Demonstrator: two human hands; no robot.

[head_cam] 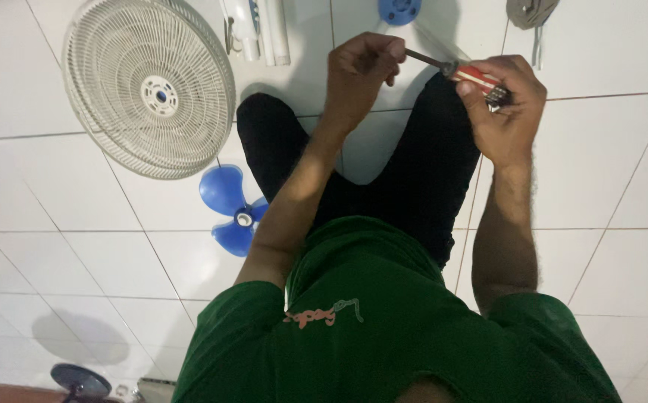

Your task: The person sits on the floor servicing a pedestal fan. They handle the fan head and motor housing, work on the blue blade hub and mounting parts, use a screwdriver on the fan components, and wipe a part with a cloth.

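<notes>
Gripping the red handle of a screwdriver (pixel 464 72), the right hand (pixel 504 104) is closed firmly while the left hand (pixel 359 71) pinches its dark shaft above the knees; the shaft is best kept steady and in line by the pinching fingers. Beyond, a blue fan blade (pixel 230 210) and a white fan guard (pixel 150 86) are laid on the white tiled floor (pixel 615 172).
</notes>
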